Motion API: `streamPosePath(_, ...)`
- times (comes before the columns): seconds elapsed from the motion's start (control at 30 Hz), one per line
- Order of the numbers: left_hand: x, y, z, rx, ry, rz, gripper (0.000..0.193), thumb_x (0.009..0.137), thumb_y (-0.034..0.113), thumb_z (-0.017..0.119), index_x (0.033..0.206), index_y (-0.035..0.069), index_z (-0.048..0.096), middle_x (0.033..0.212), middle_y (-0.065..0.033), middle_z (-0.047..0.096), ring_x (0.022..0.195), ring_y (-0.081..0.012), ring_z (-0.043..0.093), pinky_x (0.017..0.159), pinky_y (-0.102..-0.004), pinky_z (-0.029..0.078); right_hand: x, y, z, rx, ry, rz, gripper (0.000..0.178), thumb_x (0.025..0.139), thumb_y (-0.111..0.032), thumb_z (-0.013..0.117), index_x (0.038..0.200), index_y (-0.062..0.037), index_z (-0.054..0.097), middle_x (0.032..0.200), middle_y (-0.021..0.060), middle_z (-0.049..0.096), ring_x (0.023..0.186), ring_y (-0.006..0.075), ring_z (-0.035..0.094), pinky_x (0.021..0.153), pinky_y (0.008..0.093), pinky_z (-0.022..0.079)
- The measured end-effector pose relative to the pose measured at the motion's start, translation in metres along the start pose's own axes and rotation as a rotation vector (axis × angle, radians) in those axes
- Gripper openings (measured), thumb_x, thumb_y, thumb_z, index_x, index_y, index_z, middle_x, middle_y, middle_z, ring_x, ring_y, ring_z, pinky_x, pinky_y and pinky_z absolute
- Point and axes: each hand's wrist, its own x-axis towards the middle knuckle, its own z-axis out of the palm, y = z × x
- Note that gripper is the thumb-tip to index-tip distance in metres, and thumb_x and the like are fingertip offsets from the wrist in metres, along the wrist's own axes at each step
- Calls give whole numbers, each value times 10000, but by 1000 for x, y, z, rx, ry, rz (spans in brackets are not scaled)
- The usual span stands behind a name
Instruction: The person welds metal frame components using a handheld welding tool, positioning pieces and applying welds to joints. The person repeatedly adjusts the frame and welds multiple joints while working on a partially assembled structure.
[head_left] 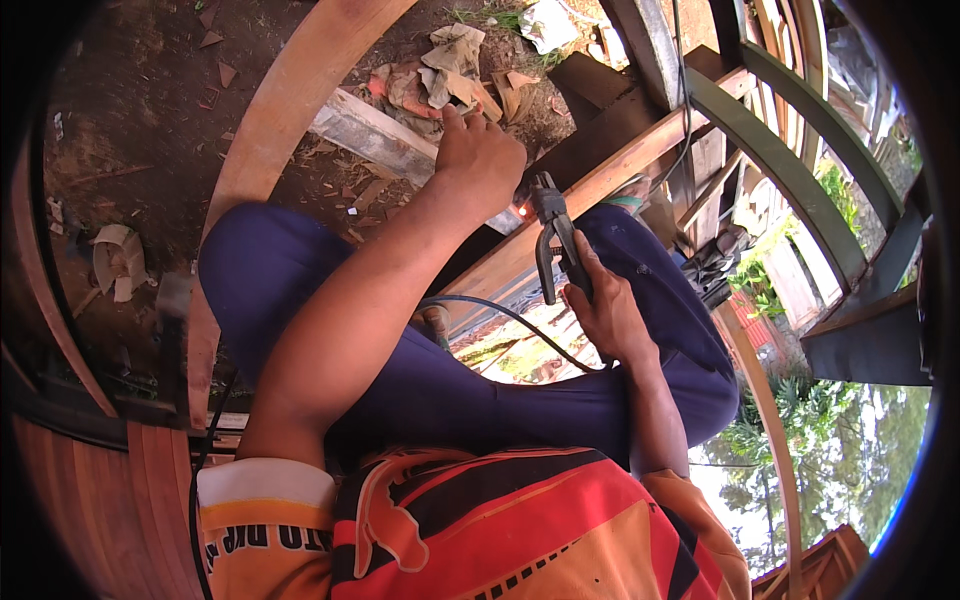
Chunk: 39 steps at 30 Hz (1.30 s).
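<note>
My right hand [610,310] is wrapped around the handle of a black welding electrode holder [568,250]. The holder's jaws point up and left, beside a small orange glow on the metal. My left hand [482,160] is closed, with its fingers curled away from me, above a pale grey beam [375,135]. What it grips, if anything, is hidden under the palm. A dark flat metal piece [590,130] lies just beyond it, along a long brown bar [645,150] that runs diagonally. A dark cable [510,312] loops up to my right hand.
My bent legs [480,400] frame the work. At left a curved-looking wooden beam [265,120] crosses over dirt ground [130,90] strewn with scraps. Crumpled paper-like debris [455,65] lies ahead. Dark metal bars [790,155] stand at the right. Reddish-brown boards [110,500] fill the lower left.
</note>
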Motion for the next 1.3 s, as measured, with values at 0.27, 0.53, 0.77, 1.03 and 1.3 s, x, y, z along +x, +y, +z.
streamPosePath(0.27, 5, 0, -2, -6, -129, 10, 330, 981, 245, 596, 1229, 97, 756, 1316, -185, 696, 1310, -386, 588, 1156, -704, 269, -3, 3, 3, 15, 75, -198, 741, 933, -48, 631, 1611, -36, 332, 1132, 325, 690, 1066, 502, 675, 916, 480, 528)
streamPosePath(0.53, 4, 1, -12, 23, -169, -10, 324, 1001, 219, 567, 1249, 121, 753, 1375, -162, 669, 1361, -353, 548, 1187, -671, 248, 0, 10, 6, -8, 62, -151, 745, 935, -50, 633, 1613, -33, 326, 1118, 323, 692, 1060, 492, 681, 908, 471, 533)
streamPosePath(0.77, 4, 2, -10, 1, -146, -18, 321, 996, 210, 568, 1229, 100, 758, 1371, -166, 671, 1348, -349, 559, 1191, -664, 248, 0, 8, 6, 9, 65, -181, 728, 947, -51, 628, 1610, -27, 329, 1115, 322, 690, 1065, 485, 680, 917, 464, 531)
streamPosePath(1.03, 4, -1, -3, 12, -113, -7, 318, 996, 216, 573, 1231, 108, 759, 1361, -167, 677, 1356, -371, 554, 1182, -665, 252, 0, 10, 7, -18, 45, -137, 727, 943, -43, 623, 1607, -15, 328, 1152, 332, 682, 1108, 489, 669, 936, 462, 528)
streamPosePath(1.3, 2, -3, -9, 3, -92, 12, 269, 970, 190, 610, 1160, 112, 783, 1286, -164, 719, 1334, -351, 578, 1148, -668, 302, 3, -6, -3, 44, 152, -89, 704, 969, -65, 617, 1614, -33, 337, 1192, 273, 696, 1044, 330, 711, 948, 392, 525)
